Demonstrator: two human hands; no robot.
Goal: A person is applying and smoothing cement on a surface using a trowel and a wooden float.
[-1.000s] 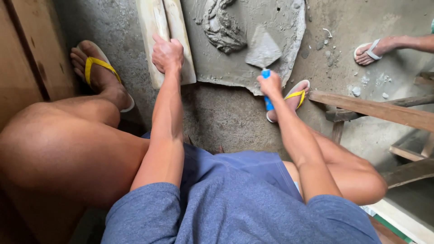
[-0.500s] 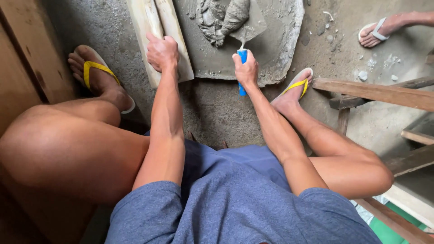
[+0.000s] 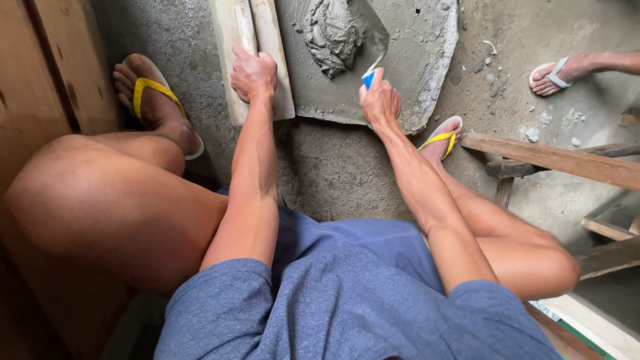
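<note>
Gripping a blue-handled trowel (image 3: 369, 75), the right hand (image 3: 380, 100) sets its blade against the mortar heap (image 3: 333, 33) on the board (image 3: 427, 80). The left hand (image 3: 253, 72) clasps a float (image 3: 253, 40) (mortar-smeared) just beside the board.

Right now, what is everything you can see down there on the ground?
Mortar heap: one, wet grey, on the board's top.
Mortar board: one, grey, flat on the floor.
Trowel: one, blue handle, grey blade in the mortar.
Wooden float: one, pale, left of the board.
Timber pieces: several, brown, at right.
Plank wall: brown, at left.
Another person's foot: one, white sandal, top right.
Own feet: two, yellow-strapped sandals.
Left hand: grips the float.
Right hand: grips the trowel.
</note>
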